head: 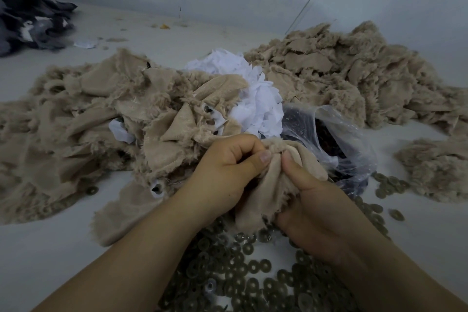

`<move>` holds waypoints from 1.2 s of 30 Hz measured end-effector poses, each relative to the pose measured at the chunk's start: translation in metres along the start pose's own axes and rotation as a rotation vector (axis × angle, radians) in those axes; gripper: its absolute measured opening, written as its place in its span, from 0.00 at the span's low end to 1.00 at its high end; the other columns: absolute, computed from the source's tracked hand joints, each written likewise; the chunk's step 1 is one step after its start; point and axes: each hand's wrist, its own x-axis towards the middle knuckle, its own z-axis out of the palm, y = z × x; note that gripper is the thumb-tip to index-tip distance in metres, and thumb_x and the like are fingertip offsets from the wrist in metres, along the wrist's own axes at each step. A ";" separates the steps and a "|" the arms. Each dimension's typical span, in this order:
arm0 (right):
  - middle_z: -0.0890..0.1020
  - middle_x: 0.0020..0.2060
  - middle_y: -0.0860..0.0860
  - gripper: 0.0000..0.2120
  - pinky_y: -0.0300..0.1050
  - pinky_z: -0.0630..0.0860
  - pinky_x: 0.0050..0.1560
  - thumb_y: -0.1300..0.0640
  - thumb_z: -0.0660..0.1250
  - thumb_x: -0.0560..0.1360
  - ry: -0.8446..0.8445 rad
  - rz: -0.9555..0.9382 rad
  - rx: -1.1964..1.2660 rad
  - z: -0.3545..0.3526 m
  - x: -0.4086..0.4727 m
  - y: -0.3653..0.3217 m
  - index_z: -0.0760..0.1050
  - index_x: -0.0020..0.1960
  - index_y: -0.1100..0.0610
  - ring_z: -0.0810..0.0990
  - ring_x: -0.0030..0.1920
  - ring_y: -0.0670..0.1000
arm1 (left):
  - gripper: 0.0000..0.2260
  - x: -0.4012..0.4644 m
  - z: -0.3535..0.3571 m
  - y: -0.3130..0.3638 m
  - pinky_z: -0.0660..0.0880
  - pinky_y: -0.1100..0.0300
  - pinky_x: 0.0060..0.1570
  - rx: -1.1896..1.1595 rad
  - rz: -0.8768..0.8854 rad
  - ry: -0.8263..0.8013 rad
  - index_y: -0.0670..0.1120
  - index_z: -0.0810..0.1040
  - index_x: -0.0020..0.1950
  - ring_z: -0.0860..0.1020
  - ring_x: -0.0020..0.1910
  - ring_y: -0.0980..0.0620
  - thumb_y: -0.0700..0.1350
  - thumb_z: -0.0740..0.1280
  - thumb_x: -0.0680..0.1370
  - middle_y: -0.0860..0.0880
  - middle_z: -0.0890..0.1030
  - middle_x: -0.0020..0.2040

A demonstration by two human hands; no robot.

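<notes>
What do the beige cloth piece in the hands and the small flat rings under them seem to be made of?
Beige cloth piece: probably synthetic plush; matte ribbed backing, fuzzy pile at the edges. Small olive-grey flat rings: likely plastic, dull finish; a few look translucent.

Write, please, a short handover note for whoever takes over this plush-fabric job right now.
Left hand grips the beige plush piece, thumb on its top fold.
Right hand grips the same piece from the other side.
Ring washers lie on the table under the hands; clear bag of small dark parts just behind; white patches beyond.
Done: some pieces in the left heap show dark studs fitted.
Left: the held piece, and probably the right heap, where no studs show.
</notes>
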 end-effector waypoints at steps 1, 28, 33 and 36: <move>0.84 0.57 0.60 0.20 0.55 0.80 0.58 0.50 0.62 0.79 0.022 -0.020 -0.014 0.000 0.000 0.001 0.76 0.65 0.61 0.84 0.58 0.57 | 0.12 0.000 0.001 -0.001 0.68 0.64 0.34 -0.003 0.006 0.002 0.36 0.75 0.37 0.69 0.32 0.52 0.36 0.65 0.80 0.44 0.72 0.32; 0.84 0.56 0.63 0.20 0.55 0.84 0.50 0.51 0.65 0.74 -0.116 0.163 0.181 0.001 -0.007 0.001 0.84 0.55 0.64 0.85 0.53 0.59 | 0.16 -0.001 0.015 -0.013 0.65 0.59 0.30 -0.022 0.084 0.108 0.42 0.69 0.31 0.66 0.28 0.55 0.45 0.63 0.78 0.52 0.69 0.27; 0.85 0.55 0.60 0.18 0.52 0.83 0.52 0.50 0.63 0.75 -0.104 0.132 0.154 -0.001 -0.006 0.001 0.85 0.55 0.59 0.85 0.55 0.56 | 0.16 -0.002 0.016 -0.011 0.65 0.61 0.30 0.054 0.139 0.109 0.38 0.70 0.33 0.66 0.29 0.56 0.43 0.63 0.78 0.51 0.69 0.28; 0.87 0.48 0.57 0.17 0.47 0.85 0.42 0.48 0.63 0.71 -0.058 0.082 0.111 0.001 -0.006 0.003 0.88 0.45 0.56 0.87 0.47 0.52 | 0.14 -0.003 0.017 -0.008 0.67 0.62 0.32 0.128 0.203 0.103 0.38 0.72 0.33 0.68 0.29 0.58 0.42 0.63 0.79 0.52 0.70 0.28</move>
